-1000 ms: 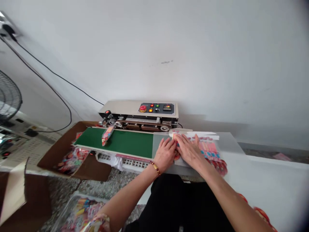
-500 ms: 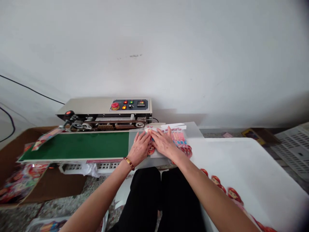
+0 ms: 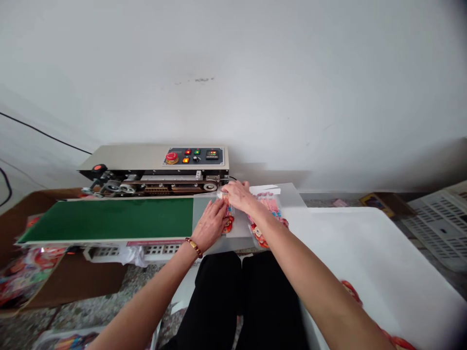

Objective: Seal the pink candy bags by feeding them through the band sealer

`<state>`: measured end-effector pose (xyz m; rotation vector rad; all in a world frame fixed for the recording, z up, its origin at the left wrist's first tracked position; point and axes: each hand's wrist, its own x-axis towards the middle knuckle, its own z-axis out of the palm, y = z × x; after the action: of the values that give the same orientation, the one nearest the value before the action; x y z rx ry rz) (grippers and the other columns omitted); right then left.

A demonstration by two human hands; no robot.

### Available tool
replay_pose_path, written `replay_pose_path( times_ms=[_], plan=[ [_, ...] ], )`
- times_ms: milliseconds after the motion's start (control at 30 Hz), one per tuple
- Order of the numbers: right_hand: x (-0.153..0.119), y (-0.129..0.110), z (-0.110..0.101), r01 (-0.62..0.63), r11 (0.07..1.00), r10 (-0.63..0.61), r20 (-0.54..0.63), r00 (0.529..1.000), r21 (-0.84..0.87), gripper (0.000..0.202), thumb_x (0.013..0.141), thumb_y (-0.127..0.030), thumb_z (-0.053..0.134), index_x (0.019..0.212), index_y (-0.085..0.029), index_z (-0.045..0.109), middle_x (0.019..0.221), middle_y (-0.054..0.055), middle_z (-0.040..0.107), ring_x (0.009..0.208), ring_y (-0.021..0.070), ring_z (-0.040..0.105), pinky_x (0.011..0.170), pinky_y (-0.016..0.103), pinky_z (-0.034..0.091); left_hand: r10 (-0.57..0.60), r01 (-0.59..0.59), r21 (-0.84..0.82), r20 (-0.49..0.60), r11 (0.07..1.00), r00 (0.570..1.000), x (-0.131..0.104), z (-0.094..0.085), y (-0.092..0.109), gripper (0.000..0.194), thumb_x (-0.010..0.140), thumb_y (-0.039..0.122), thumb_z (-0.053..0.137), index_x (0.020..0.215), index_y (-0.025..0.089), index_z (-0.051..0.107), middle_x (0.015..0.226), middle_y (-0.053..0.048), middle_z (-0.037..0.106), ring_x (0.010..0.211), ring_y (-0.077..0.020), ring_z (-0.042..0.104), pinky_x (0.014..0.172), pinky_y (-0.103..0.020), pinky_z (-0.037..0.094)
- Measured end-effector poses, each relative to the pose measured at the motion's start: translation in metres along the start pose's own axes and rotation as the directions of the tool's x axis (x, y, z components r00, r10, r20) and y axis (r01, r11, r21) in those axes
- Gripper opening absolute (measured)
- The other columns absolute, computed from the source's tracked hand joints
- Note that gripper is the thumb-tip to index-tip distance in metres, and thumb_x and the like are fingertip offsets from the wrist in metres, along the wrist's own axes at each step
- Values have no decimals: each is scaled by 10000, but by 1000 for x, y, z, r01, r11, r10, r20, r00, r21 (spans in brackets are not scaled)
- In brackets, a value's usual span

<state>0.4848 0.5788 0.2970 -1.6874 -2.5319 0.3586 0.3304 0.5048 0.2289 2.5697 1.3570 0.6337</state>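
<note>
Packet (image 3: 228,217), a thin clear plastic sleeve with colourful printed contents, lies on the grey infeed plate (image 3: 204,206) just right of the green conveyor belt (image 3: 109,219), its top edge close to the sealer's intake roller (image 3: 210,186). It looks light, limp and slippery, likely to buckle if pushed from one end, so it is best held flat with fingers near the open top edge and a palm lower down. The left hand (image 3: 210,224) lies flat and spread on the packet's lower part, pressing rather than gripping. The right hand (image 3: 239,194) has its fingers curled at the packet's top edge, apparently pinching the film, though the grip itself is hard to make out. Just beside it to the right, a fanned stack of packets (image 3: 268,218) rests on the plate, next to the white table (image 3: 365,257). Compared with half a second ago, the right hand has left the stack and moved up toward the roller, and the sealed packet at the belt's far left end is gone.
</note>
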Motion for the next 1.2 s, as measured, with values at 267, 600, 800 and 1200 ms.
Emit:
replay_pose_path(
  times_ms=[267,600,800,1200],
  plan=[
    [5,1,3,-24,1000,24,20,1000,1,340,936,-126,475,1093,-262,744,1182,59,714,1135,248,593,952,414,341,-2,2,-11,3,1000,1000,1,0,1,520,966,164,459,1483,117,422,1546,-202,451,1471,-316,398,1230,-581,318],
    [14,5,10,-61,998,62,92,994,-10,340,917,-109,443,975,-253,745,1174,47,724,1127,263,609,953,453,352,18,-16,55,-41,998,999,-2,2,3,520,1011,370,505,1466,125,450,1508,-173,512,1447,-290,440,1255,-488,314],
    [5,6,15,-35,995,37,19,999,-97,302,918,-109,456,958,-212,737,1103,84,727,1116,266,613,959,433,345,4,0,97,-34,995,999,-4,1,6,518,1030,378,452,1471,105,449,1540,-159,486,1454,-290,430,1255,-462,318],
    [-62,21,12,51,997,-61,-190,980,-53,332,891,-63,459,1036,-214,716,1142,83,729,1126,263,603,1131,559,186,-56,57,60,-22,997,998,-2,0,-10,471,972,203,487,1438,130,473,1498,-195,509,1449,-324,432,1230,-559,328]
  ],
)
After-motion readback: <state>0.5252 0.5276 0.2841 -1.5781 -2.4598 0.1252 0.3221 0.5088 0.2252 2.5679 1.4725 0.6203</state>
